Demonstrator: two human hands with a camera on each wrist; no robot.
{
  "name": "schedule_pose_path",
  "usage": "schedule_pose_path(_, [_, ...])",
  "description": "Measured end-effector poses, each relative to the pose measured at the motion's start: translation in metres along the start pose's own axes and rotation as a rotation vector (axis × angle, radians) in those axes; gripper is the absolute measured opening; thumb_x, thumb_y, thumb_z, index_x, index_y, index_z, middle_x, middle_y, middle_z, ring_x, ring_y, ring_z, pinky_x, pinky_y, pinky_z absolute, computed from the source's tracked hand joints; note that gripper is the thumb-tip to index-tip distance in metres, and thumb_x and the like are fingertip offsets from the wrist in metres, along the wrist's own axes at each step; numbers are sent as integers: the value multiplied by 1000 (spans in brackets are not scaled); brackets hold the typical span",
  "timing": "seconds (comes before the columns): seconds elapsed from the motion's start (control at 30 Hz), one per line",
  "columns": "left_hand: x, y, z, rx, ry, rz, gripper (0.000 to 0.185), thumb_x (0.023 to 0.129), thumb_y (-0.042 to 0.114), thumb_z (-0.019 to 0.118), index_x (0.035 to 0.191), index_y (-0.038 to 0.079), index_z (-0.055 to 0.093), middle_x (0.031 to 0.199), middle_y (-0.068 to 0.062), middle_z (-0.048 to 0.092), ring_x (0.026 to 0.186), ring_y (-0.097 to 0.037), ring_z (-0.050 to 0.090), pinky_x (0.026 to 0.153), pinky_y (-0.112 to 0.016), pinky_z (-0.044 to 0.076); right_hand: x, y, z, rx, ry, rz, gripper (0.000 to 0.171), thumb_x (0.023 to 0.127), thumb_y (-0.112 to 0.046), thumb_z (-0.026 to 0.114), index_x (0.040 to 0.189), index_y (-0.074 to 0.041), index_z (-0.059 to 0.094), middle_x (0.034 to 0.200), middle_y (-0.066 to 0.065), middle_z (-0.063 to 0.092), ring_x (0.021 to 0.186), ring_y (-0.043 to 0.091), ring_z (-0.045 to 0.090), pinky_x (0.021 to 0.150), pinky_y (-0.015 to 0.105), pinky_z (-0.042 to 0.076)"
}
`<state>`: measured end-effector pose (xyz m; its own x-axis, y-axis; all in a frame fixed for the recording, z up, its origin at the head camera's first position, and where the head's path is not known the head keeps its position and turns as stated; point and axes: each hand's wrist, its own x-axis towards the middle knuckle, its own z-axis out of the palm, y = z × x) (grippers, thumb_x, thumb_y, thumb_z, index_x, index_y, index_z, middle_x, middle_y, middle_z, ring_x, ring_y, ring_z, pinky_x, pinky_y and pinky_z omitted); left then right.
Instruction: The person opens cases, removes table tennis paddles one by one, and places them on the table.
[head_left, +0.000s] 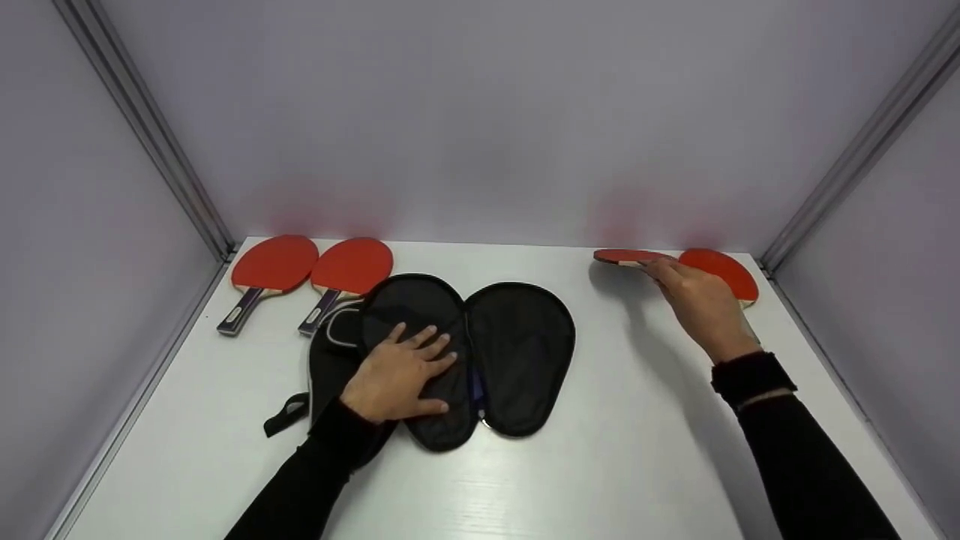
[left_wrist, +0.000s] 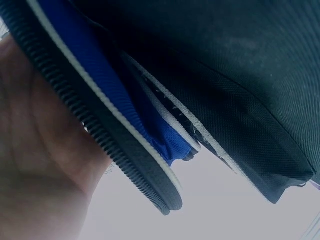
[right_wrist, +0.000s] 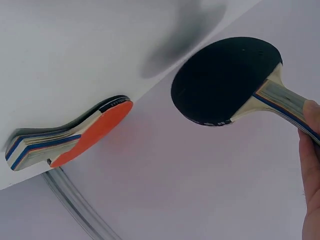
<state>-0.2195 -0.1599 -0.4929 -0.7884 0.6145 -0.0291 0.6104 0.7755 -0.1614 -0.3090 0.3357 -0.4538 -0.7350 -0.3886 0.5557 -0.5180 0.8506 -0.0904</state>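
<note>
My left hand rests with fingers spread on one half of an unzipped black paddle case. The case lies opened out, with a strip of blue lining at its fold. In the left wrist view the zipper edge passes beside the palm, and blue fabric shows behind it. My right hand grips a table tennis paddle by its handle, above the table. Its red side faces up in the head view; the black underside shows in the right wrist view. Beside it lies another red paddle, partly behind the hand.
Two red paddles lie at the back left of the white table. Under the left arm is a second black case with grey piping and a strap. Pale walls enclose the back and sides.
</note>
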Motion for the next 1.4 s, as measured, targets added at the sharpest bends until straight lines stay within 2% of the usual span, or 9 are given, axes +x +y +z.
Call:
schedule_pose_path(0.1, [0, 0, 0, 0, 0, 1, 81, 105, 70, 77, 169, 22, 66, 181, -6, 58, 174, -32, 51, 141, -66, 43, -1, 4, 5, -41, -24, -44, 40, 104, 0, 86, 142, -9, 78, 131, 21, 88, 108, 46, 88, 86, 62, 74])
schedule_pose_path(0.2, [1, 0, 0, -8, 2, 1, 81, 104, 70, 78, 169, 22, 66, 181, -7, 58, 174, -33, 51, 142, -66, 43, -3, 7, 11, -102, -1, -117, 46, 98, 4, 89, 142, -4, 78, 136, 24, 86, 110, 46, 88, 84, 59, 74])
schedule_pose_path(0.33, [0, 0, -1, -23, 10, -1, 81, 104, 69, 79, 169, 22, 67, 181, -7, 58, 174, -32, 51, 142, -66, 43, -9, 8, 22, -164, 80, -218, 38, 93, 12, 90, 129, 5, 80, 128, 28, 87, 106, 45, 89, 79, 55, 74])
schedule_pose_path(0.43, [-1, 0, -2, -25, 10, -3, 80, 104, 68, 80, 169, 22, 67, 181, -7, 59, 174, -32, 51, 142, -66, 43, -16, 8, 28, -195, 124, -246, 29, 92, 14, 90, 118, 6, 79, 123, 28, 88, 103, 44, 89, 72, 55, 73])
schedule_pose_path(0.6, [-2, -1, -3, -25, -4, -14, 81, 104, 68, 79, 169, 22, 66, 182, -7, 58, 174, -32, 50, 142, -65, 42, -23, 3, 37, -247, 123, -210, 20, 96, 11, 88, 111, 7, 76, 114, 28, 87, 96, 44, 89, 64, 54, 72])
schedule_pose_path(0.83, [-3, 0, -1, -33, -21, -19, 82, 105, 69, 78, 170, 22, 65, 183, -6, 56, 175, -32, 49, 143, -65, 41, -32, -2, 46, -269, 34, -99, 17, 100, 13, 83, 114, 9, 74, 116, 32, 86, 94, 46, 88, 71, 57, 74])
schedule_pose_path(1.03, [-2, -1, -1, -34, -21, -18, 82, 104, 69, 78, 170, 22, 65, 183, -6, 56, 175, -32, 48, 143, -65, 41, -33, -1, 50, -292, -9, -62, 14, 101, 16, 78, 113, 10, 74, 115, 32, 85, 90, 47, 87, 68, 59, 73])
schedule_pose_path(1.2, [-2, -1, -1, -40, -11, -15, 82, 104, 68, 79, 170, 21, 66, 182, -7, 57, 175, -32, 49, 143, -66, 41, -30, -7, 46, -303, -111, -26, 20, 100, 19, 77, 118, 12, 73, 122, 34, 84, 94, 48, 87, 73, 60, 74])
schedule_pose_path(1.4, [-1, -1, 0, -53, 3, -2, 81, 105, 67, 80, 169, 20, 66, 181, -8, 58, 174, -33, 50, 142, -67, 42, -35, -7, 44, -316, -208, -17, 29, 96, 22, 77, 123, 13, 73, 131, 33, 82, 90, 50, 85, 70, 61, 73])
